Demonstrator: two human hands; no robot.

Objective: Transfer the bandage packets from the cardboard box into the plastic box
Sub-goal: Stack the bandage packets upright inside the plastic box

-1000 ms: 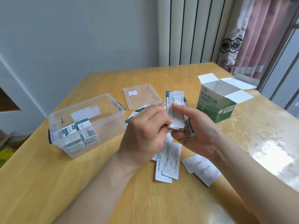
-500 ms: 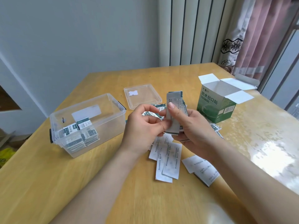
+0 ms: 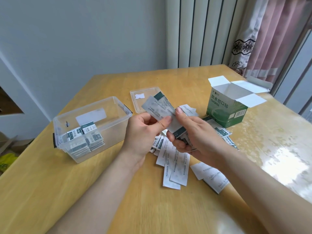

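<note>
Both hands hold white-and-green bandage packets (image 3: pixel 161 107) above the middle of the wooden table (image 3: pixel 101 191). My left hand (image 3: pixel 145 132) pinches the near packet with thumb and fingers. My right hand (image 3: pixel 190 132) grips a small stack from the right, thumb on top. The clear plastic box (image 3: pixel 108 115) stands to the left with folded packets (image 3: pixel 84 139) stacked inside. The green cardboard box (image 3: pixel 226 110) stands open at the right. Several loose packets (image 3: pixel 175 166) lie on the table beneath my hands.
The plastic box's clear lid (image 3: pixel 148 100) lies flat behind my hands. More packets (image 3: pixel 211 174) lie near my right forearm. A wall, a radiator and a pink curtain (image 3: pixel 273 34) bound the table's far side. The table's right part is glossy.
My hands have lifted slightly and the held packets have fanned out. My left hand now pinches one packet and draws it leftward off the stack in my right hand.
</note>
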